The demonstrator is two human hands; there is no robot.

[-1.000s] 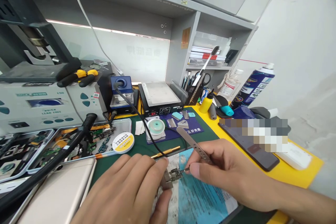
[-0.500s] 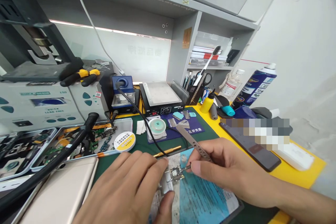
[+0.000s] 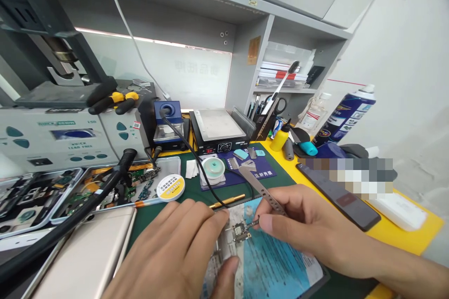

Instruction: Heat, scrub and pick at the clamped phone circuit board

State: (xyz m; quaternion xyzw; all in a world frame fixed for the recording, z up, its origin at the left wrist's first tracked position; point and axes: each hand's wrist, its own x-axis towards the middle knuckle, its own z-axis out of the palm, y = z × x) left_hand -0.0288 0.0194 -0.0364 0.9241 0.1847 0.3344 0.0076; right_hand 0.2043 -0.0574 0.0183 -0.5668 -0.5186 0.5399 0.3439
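Counter [image 3: 396,233], yellow with a green mat. Far left, grey station [image 3: 84,138]: "QUICK", "ESD", "LEAD FREE" legible. Left hand [image 3: 182,243], near center: four fingers together, thumb apart below, gripping a silvery metal piece [image 3: 224,244] between thumb and forefinger; contact partly hidden. Right hand [image 3: 298,217]: perforated metal strip [image 3: 261,188] held across curled fingers, thumb and forefinger pinching a narrow dark strip [image 3: 254,223]. Round tin [image 3: 170,188] left of center, lettering too small to read. Smallest, circuit board [image 3: 240,231]: between the hands, beside metal piece, over a blue-and-white pad [image 3: 277,261].
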